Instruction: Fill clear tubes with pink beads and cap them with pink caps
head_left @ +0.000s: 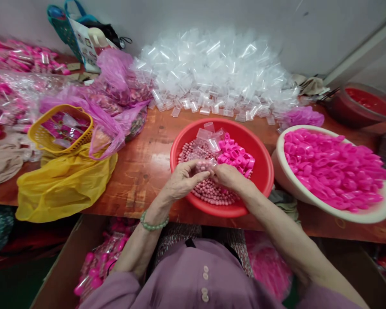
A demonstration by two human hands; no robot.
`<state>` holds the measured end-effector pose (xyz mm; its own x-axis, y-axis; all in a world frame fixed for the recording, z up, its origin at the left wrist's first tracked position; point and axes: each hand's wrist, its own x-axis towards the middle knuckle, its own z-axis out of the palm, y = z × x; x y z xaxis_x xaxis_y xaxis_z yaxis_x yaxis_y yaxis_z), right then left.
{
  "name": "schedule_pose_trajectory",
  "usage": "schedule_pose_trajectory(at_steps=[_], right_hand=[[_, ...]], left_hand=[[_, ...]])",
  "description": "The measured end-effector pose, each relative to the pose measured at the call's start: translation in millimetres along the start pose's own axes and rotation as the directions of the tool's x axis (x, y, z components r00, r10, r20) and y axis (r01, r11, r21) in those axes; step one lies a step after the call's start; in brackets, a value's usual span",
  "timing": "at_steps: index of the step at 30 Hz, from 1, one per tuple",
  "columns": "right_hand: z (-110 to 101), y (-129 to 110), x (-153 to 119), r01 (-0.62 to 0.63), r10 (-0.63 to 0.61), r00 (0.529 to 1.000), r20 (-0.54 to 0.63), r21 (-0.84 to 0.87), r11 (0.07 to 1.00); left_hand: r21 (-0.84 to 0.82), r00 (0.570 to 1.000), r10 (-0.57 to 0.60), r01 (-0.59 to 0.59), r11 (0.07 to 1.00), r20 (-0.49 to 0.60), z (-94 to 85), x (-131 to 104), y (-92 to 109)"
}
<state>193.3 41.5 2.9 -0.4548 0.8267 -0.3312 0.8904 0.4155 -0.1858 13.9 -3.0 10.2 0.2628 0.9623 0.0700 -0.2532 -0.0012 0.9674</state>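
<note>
Both hands meet over a red basin (266,180) on the wooden table. My left hand (188,177) is closed round a clear plastic tube (206,165) with pink beads showing in it. The fingers of my right hand (228,175) are pressed together at the tube's right end; what they pinch is too small to make out. Strings of pink beads (212,192) fill the bottom of the basin. Bright pink plastic caps (236,155) and clear empty tubes (209,136) lie on top of them, beyond my hands.
A white basin (337,214) of pink plastic parts stands at the right. Clear tubes (212,73) are heaped along the wall. At the left are a yellow basket (64,148), a yellow bag (67,184) and purple bags (116,124). A dark red bowl (350,111) sits back right.
</note>
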Motion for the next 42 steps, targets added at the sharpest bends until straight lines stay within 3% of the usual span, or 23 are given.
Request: schedule_pose_trajectory(at_steps=[3, 6, 8, 14, 18, 28, 33, 35, 37, 40, 42], right_hand=[[-12.6, 6.2, -0.6, -0.138, 0.14, 0.982, -0.123, 0.02, 0.99], [-18.9, 17.8, -0.5, -0.24, 0.278, 0.906, -0.32, 0.155, 0.958], [-19.8, 24.9, -1.3, -0.262, 0.331, 0.867, -0.374, 0.224, 0.939], [-21.1, 26.1, -9.2, -0.274, 0.288, 0.944, -0.158, 0.106, 0.956], [-18.6, 12.2, -12.3, -0.331, 0.327, 0.942, -0.07, -0.065, 0.941], [-4.1, -3.7, -3.0, -0.344, 0.344, 0.939, -0.02, -0.101, 0.934], [-8.1, 2.0, -9.3, -0.26, 0.258, 0.964, -0.069, -0.016, 0.966], [-9.3, 6.6, -11.8, -0.223, 0.23, 0.965, -0.124, 0.065, 0.973], [-10.0, 11.7, -12.3, -0.166, 0.226, 0.954, -0.196, 0.283, 0.945], [-10.5, 17.3, -10.5, 0.036, 0.228, 0.929, -0.291, 0.685, 0.728], [-10.6, 18.2, -9.7, 0.168, 0.221, 0.914, -0.34, 0.813, 0.558]], left_hand=[[0.048, 1.0, 0.019, -0.018, 0.999, -0.02, -1.4, 1.8, -0.6], [0.007, 1.0, 0.007, -0.007, 1.0, -0.009, -2.1, 4.0, -2.9], [-0.058, 1.0, -0.023, 0.023, 0.998, -0.01, -3.2, 5.9, -5.5], [-0.134, 0.999, -0.028, 0.022, 0.991, -0.043, -8.6, 10.8, -12.3], [-0.12, 0.999, 0.018, -0.023, 0.993, -0.041, -7.9, 10.8, -14.1], [-0.1, 0.998, 0.053, -0.051, 0.994, 0.016, -2.8, 14.0, -16.1], [-0.207, 0.998, 0.041, -0.032, 0.978, 0.037, -1.6, 13.5, -9.2], [-0.248, 0.999, 0.016, -0.005, 0.969, 0.045, -1.3, 13.7, -7.3], [-0.279, 0.999, -0.024, 0.033, 0.96, 0.035, -1.2, 14.4, -6.6], [-0.298, 0.996, -0.084, 0.083, 0.951, 0.009, -1.1, 15.4, -5.1], [-0.296, 0.996, -0.092, 0.085, 0.951, -0.01, -1.2, 15.3, -3.0]])
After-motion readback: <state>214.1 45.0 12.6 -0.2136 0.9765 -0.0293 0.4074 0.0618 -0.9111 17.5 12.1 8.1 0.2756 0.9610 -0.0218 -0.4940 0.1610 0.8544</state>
